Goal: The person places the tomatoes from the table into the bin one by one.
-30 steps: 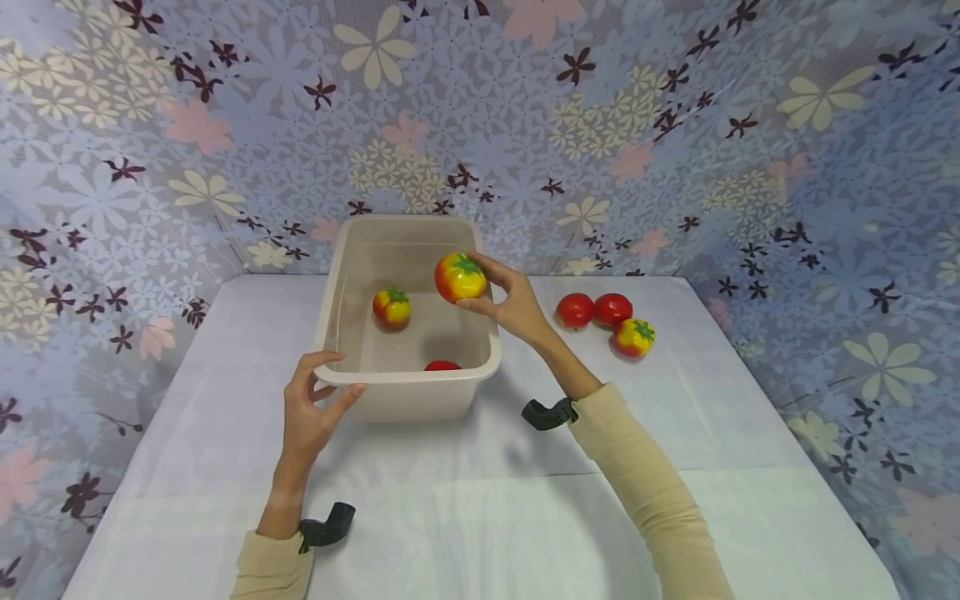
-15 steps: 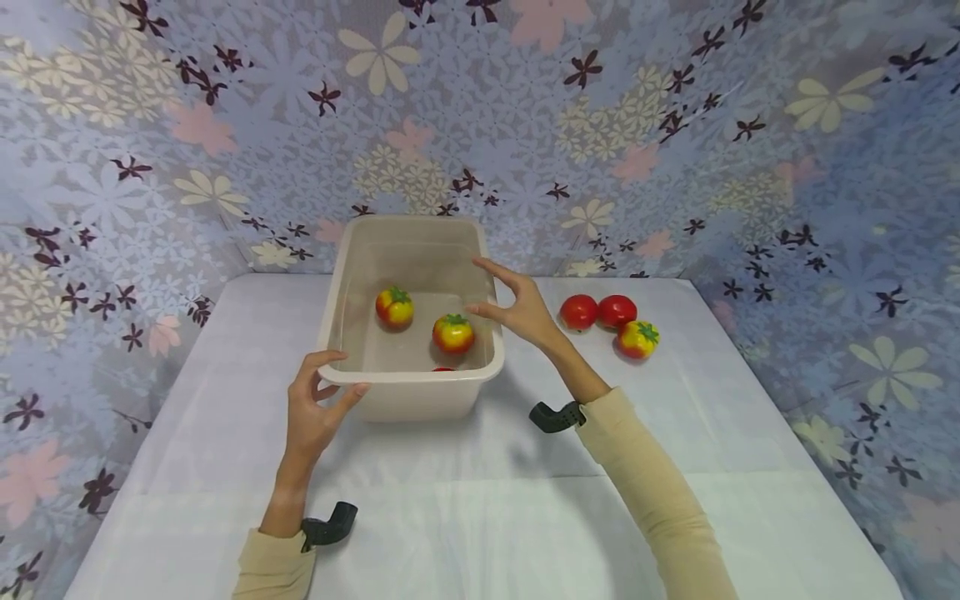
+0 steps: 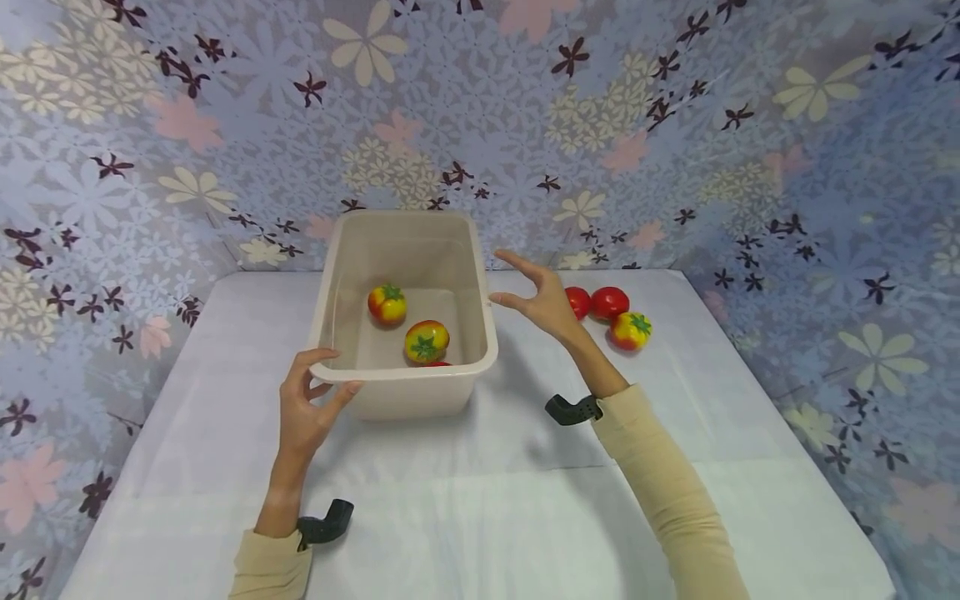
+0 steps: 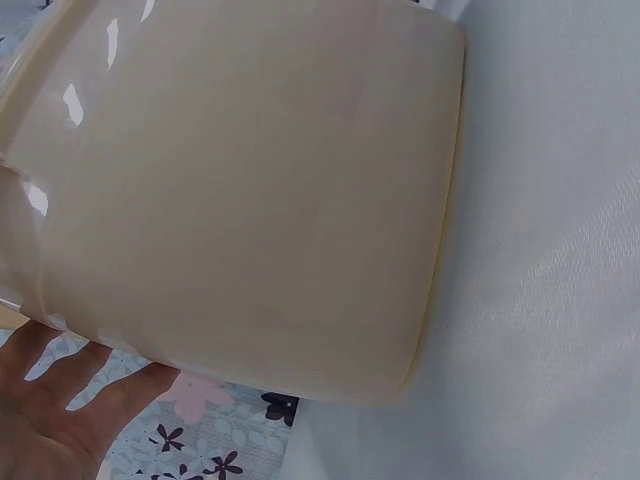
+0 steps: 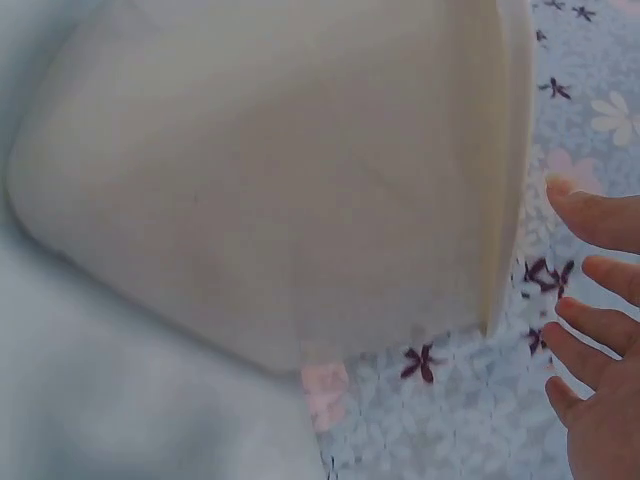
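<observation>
A beige plastic bin [image 3: 408, 375] stands on the table, and my left hand [image 3: 303, 404] holds its near left corner, fingers over the rim and thumb on the front. In the left wrist view the fingers [image 4: 125, 400] lie along the bin's side wall [image 4: 260, 200]. Inside the bin are two red-and-yellow tomatoes with green tops, one farther back [image 3: 387, 305] and one nearer [image 3: 427, 342]. A sliver of a red tomato [image 3: 437, 364] shows behind the front rim. My right hand [image 3: 546, 300], fingers spread and holding nothing, is just outside the bin's right rim.
Right of the bin lie two red tomatoes, one [image 3: 577, 302] partly hidden by my right hand and one [image 3: 610, 302] beside it, with a red-and-yellow tomato [image 3: 630, 331] in front. A floral cloth [image 3: 480, 108] hangs behind the white-covered table [image 3: 465, 517].
My right hand let go of a red-and-yellow tomato, which dropped into the bin and rolled a little left with its green top turned nearer. That hand then moved right, out past the rim.
</observation>
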The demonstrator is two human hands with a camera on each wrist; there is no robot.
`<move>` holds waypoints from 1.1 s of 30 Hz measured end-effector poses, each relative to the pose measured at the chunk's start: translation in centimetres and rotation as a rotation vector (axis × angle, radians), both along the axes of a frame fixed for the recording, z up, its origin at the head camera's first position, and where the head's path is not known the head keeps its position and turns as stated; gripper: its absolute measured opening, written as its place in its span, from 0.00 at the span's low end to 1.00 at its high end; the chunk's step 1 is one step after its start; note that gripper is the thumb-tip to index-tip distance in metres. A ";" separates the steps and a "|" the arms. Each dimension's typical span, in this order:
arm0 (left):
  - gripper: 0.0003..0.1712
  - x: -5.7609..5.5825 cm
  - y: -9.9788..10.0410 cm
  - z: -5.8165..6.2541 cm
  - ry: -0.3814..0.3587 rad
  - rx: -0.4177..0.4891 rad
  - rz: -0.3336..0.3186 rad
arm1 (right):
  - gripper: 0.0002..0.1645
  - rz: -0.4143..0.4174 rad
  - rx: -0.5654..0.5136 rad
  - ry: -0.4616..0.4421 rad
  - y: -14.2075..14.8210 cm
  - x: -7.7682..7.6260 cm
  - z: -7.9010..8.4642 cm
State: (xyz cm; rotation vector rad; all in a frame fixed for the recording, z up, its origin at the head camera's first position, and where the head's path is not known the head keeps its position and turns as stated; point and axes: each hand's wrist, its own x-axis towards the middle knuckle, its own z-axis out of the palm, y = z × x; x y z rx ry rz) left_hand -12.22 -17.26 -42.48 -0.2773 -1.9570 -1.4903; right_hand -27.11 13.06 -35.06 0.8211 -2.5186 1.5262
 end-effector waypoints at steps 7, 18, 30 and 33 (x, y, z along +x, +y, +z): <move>0.27 0.2 -0.1 0.1 -0.008 0.013 0.021 | 0.37 -0.078 -0.038 -0.052 3.5 -0.5 -2.1; 0.28 0.0 0.1 -0.6 -0.026 0.048 -0.011 | 0.36 -0.504 -0.045 -0.122 13.7 -2.8 -7.1; 0.30 -1.7 -1.1 -3.1 -0.036 0.045 0.003 | 0.49 -0.787 0.070 -0.352 17.5 -3.1 -11.9; 0.30 -1.8 -1.1 -2.6 -0.026 0.041 -0.007 | 0.48 -0.805 0.027 -0.365 17.7 -3.2 -12.6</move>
